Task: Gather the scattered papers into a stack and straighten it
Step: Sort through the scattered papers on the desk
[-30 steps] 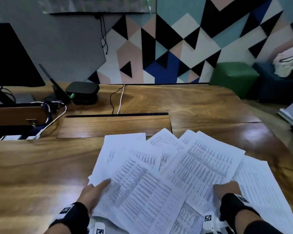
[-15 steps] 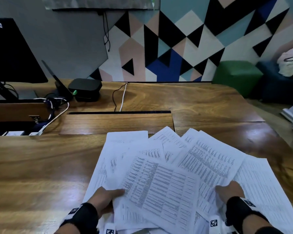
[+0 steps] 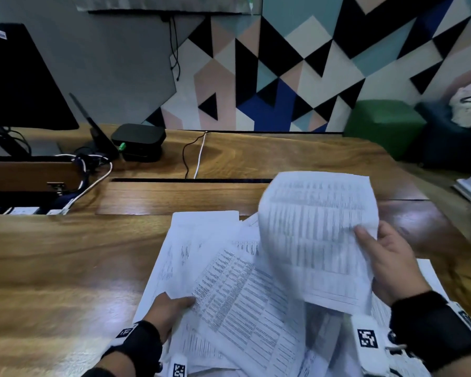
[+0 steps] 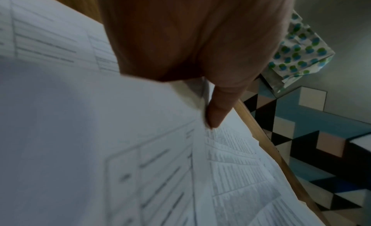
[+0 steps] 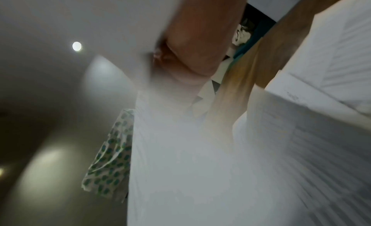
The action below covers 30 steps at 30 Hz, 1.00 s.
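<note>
My right grip [image 3: 386, 263] pinches 1 lifted sheet [image 3: 316, 235], left grip [image 3: 172, 308] pins papers [image 3: 237, 295] beneath it; sheet may crease.

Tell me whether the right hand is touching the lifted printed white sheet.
Touching. The head view shows the right hand gripping the lifted printed white sheet at its right edge, thumb over the printed face, holding it above the wooden desk.

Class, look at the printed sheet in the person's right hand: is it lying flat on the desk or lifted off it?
Lifted. The right hand pinches the sheet by its edge, raised and curling above the other papers on the desk.
</note>
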Tool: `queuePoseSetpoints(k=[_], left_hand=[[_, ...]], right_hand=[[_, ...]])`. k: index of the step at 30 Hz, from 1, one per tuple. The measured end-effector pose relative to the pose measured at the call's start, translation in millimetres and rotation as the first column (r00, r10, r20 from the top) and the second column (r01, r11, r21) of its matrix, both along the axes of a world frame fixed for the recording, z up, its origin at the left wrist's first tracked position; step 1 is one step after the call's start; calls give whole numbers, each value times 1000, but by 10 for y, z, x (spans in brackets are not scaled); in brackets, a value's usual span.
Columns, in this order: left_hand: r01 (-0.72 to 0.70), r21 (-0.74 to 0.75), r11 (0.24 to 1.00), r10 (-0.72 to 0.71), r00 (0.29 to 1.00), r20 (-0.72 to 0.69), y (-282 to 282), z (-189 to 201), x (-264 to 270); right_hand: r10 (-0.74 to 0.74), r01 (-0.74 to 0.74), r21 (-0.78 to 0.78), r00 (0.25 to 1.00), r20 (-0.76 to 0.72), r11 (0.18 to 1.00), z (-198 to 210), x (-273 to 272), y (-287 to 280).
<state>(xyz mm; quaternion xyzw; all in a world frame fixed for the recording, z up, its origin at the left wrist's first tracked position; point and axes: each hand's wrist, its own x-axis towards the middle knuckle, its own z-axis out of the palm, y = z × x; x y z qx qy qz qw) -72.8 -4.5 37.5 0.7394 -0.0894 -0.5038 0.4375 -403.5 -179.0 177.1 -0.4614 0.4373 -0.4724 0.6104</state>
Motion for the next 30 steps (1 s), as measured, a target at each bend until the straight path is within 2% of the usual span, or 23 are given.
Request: queuePoseSetpoints(k=[2, 3, 5, 7, 9, 11, 15, 17, 18, 20, 22, 24, 26, 28, 30], left_hand=[[-10, 15, 1000, 9, 1000, 20, -33, -7, 1], [-14, 15, 1000, 13, 999, 34, -50, 9, -3], [2, 6, 1000, -2, 999, 43, -85, 23, 3], [34, -4, 999, -34, 999, 33, -110, 77, -4], [45, -8, 999, -45, 999, 2, -127, 109, 10], [53, -28, 998, -54, 998, -26, -145, 100, 44], [68, -78, 995, -70, 997, -28, -133, 107, -33], [135, -79, 988, -137, 991, -14, -124, 86, -113], [156, -76, 985, -158, 987, -15, -126, 47, -143], [154, -67, 986, -154, 988, 4, -131, 31, -175], [141, -78, 987, -140, 990, 20, -121, 55, -126], [111, -115, 987, -112, 994, -4, -72, 96, -15], [22, -109, 994, -21, 1000, 7, -2, 30, 132], [-40, -59, 997, 48, 989, 139, 63, -148, 265], [-30, -3, 1000, 30, 959, 282, 98, -251, 279]], right_hand=[[28, -28, 38, 1000, -4, 999, -127, 131, 5], [60, -57, 57, 996, -62, 997, -232, 196, 23], [156, -123, 130, 946, -285, 984, -478, 324, 106], [288, -183, 241, 794, -536, 953, -697, 442, 207], [413, -268, 314, 591, -693, 911, -853, 542, 316], [441, -301, 332, 457, -773, 894, -1004, 611, 383], [396, -236, 328, 366, -842, 915, -1283, 685, 429], [411, -272, 332, 320, -854, 903, -1331, 752, 456], [417, -284, 332, 325, -849, 899, -1357, 779, 466], [374, -219, 310, 390, -841, 925, -1343, 777, 470], [223, -21, 239, 446, -867, 971, -1339, 672, 404], [153, 198, 243, 384, -911, 950, -1362, 474, 309], [215, 368, 320, 299, -930, 873, -1357, 274, 258], [303, 443, 380, 236, -923, 812, -1402, 159, 239], [361, 462, 414, 204, -910, 784, -1480, 153, 206]])
